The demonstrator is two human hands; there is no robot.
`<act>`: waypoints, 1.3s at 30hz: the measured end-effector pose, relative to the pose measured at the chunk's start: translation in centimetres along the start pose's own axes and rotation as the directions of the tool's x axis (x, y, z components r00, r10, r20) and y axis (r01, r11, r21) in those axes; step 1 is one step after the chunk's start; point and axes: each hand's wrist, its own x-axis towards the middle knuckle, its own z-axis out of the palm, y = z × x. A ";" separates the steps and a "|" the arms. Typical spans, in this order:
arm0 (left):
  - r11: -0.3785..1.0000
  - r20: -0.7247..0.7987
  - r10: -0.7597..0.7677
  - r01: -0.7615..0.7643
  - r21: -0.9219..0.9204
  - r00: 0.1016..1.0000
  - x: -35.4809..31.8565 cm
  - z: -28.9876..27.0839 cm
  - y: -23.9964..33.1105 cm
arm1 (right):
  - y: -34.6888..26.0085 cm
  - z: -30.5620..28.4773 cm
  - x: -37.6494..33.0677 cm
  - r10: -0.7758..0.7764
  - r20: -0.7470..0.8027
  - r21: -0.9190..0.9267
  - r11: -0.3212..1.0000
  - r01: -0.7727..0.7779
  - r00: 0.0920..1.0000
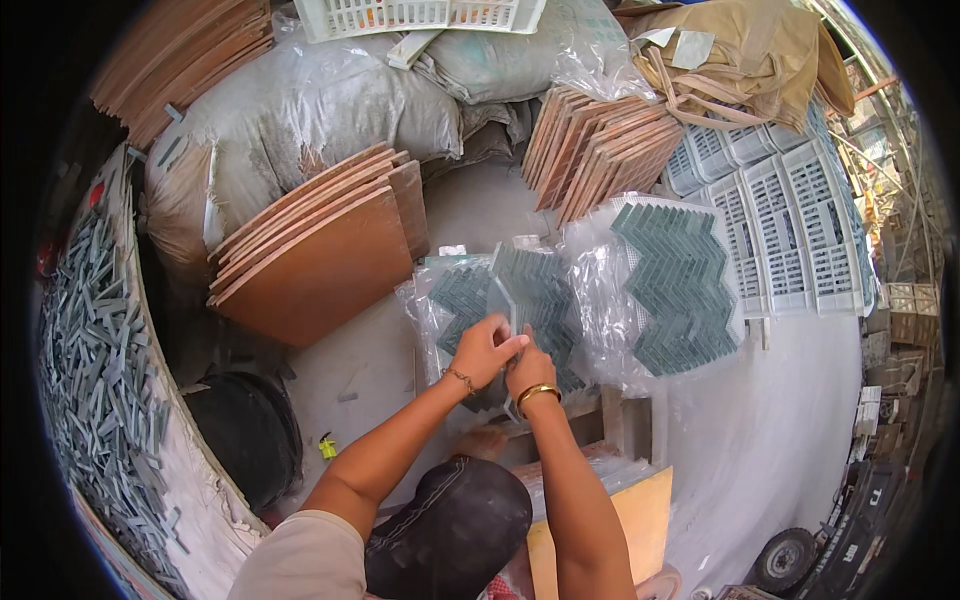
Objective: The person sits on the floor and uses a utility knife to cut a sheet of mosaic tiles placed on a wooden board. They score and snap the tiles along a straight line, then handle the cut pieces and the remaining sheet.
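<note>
Beige sleeve, gold bangle, black trousers

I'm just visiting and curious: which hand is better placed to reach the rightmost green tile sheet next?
Probably the right hand: it is nearer that tile sheet, with no hand between them. The left hand would have to reach past it.

The grey floor is stretching out below the fingers. Left of them, brown boards are standing on it; lower left, a yellow-green object is lying; to their right, white crates are resting. Far left, a pale-edged worktop is holding loose grey strips.
</note>
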 end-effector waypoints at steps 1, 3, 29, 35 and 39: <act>0.982 0.053 -0.022 0.032 -0.184 0.998 0.3 0.0 -1.0 | 0.6 -0.6 0.1 -0.075 0.007 -0.025 0.997 0.075 0.997; 0.842 0.156 -0.020 0.101 -0.529 0.988 0.5 -0.1 -2.4 | -0.1 -2.7 -0.1 -0.097 0.111 -0.020 0.995 0.100 0.989; 0.410 0.414 -0.033 0.390 -0.824 0.910 3.0 1.2 -3.7 | 2.2 -3.7 0.2 -0.068 -0.075 -0.093 0.994 0.061 0.995; 0.925 -0.035 -0.105 0.085 -0.371 0.994 6.0 -3.4 -10.9 | 3.4 -5.8 0.1 -0.093 -0.307 -0.096 0.993 0.066 0.947; 0.973 -0.263 -0.169 0.117 -0.199 0.950 6.2 -4.4 -14.8 | 5.5 -8.4 0.1 -0.221 -0.420 -0.269 0.957 0.111 0.880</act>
